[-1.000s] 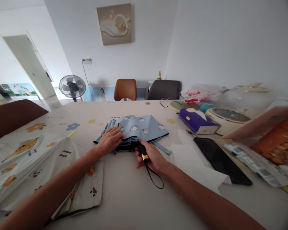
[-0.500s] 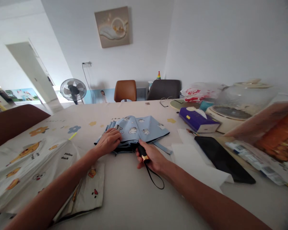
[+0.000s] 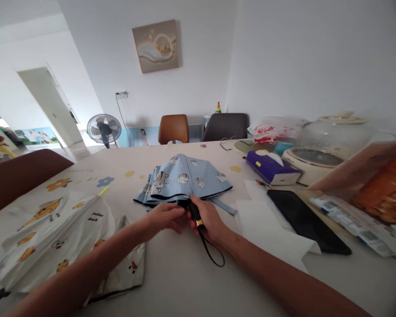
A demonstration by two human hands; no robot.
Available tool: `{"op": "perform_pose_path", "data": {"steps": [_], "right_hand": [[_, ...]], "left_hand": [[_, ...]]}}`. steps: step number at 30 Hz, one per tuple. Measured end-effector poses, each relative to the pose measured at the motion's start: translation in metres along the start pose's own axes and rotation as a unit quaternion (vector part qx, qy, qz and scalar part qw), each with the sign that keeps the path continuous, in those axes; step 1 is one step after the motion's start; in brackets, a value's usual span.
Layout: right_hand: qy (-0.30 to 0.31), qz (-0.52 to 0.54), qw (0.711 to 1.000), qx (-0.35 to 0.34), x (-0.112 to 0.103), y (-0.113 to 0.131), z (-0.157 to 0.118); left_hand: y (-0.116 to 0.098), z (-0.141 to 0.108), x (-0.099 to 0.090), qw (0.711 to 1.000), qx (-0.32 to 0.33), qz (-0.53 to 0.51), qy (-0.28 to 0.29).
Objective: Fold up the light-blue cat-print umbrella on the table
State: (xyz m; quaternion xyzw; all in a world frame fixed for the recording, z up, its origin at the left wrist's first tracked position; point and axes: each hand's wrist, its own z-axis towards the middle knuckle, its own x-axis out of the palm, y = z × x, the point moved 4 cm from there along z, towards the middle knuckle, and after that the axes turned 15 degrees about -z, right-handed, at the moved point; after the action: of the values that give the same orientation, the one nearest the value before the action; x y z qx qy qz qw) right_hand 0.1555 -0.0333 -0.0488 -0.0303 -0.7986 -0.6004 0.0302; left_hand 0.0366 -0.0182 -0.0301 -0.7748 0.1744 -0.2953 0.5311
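Observation:
A light blue umbrella (image 3: pixel 198 174) with cartoon animals lies partly folded on the table, its canopy pointing away from me. My right hand (image 3: pixel 206 218) is closed around its black handle (image 3: pixel 194 210), which has a gold band and a hanging black wrist loop. Beside the handle, at the canopy's lower edge, is my left hand (image 3: pixel 168 216), fingers apart with nothing held in them. A blue strap sticks out to the right of the canopy. On the left lies a white umbrella (image 3: pixel 75 229) with yellow ducks, partly behind my left forearm.
To the right are white paper (image 3: pixel 267 224), a black phone (image 3: pixel 308 220), a purple tissue box (image 3: pixel 272 168), a glass-lidded pot (image 3: pixel 333 145) and food packages (image 3: pixel 383 189). Glasses (image 3: pixel 229 143) lie at the far edge. Chairs (image 3: pixel 174 128) and a fan (image 3: pixel 104 128) stand beyond.
My left hand has moved off the top of the blue canopy, down and right to beside the handle. The canopy's left part now stands fuller. The view has shifted slightly.

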Motion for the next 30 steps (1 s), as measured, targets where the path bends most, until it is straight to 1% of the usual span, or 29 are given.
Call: {"op": "perform_pose_path", "data": {"steps": [1,3,5,7,9,11,13,16,22,26,30], "right_hand": [[-0.009,-0.009,1.0,-0.012,0.001,0.0,-0.001],[-0.024,-0.022,0.999,-0.034,0.004,-0.001,-0.003],[-0.036,-0.036,0.997,-0.055,0.007,-0.002,-0.005],[-0.056,-0.049,0.995,-0.073,0.008,-0.002,-0.006],[-0.081,-0.053,0.992,-0.086,0.007,-0.002,-0.007],[-0.095,-0.063,0.988,-0.106,0.007,-0.002,-0.009],[-0.091,-0.09,0.984,-0.123,0.006,-0.001,-0.01],[-0.099,-0.138,0.975,-0.144,0.005,-0.002,-0.01],[-0.074,-0.19,0.969,-0.14,0.006,-0.009,-0.007],[-0.069,-0.159,0.976,-0.132,0.009,-0.009,-0.007],[-0.085,-0.137,0.978,-0.129,0.009,-0.009,-0.005]], "left_hand": [[0.007,0.0,0.007,0.998,0.011,-0.063,0.002],[0.016,0.003,0.016,0.985,0.057,-0.162,-0.023],[0.021,0.008,0.021,0.971,0.099,-0.21,-0.06],[0.023,0.014,0.024,0.963,0.11,-0.227,-0.097],[0.024,0.02,0.026,0.956,0.1,-0.234,-0.149],[0.023,0.023,0.026,0.951,0.088,-0.212,-0.207],[0.021,0.025,0.028,0.951,0.083,-0.172,-0.242],[0.019,0.028,0.031,0.957,0.074,-0.14,-0.244],[0.019,0.03,0.029,0.966,0.051,-0.16,-0.196],[0.023,0.031,0.022,0.961,0.052,-0.191,-0.192],[0.029,0.033,0.015,0.957,0.053,-0.206,-0.195]]}}
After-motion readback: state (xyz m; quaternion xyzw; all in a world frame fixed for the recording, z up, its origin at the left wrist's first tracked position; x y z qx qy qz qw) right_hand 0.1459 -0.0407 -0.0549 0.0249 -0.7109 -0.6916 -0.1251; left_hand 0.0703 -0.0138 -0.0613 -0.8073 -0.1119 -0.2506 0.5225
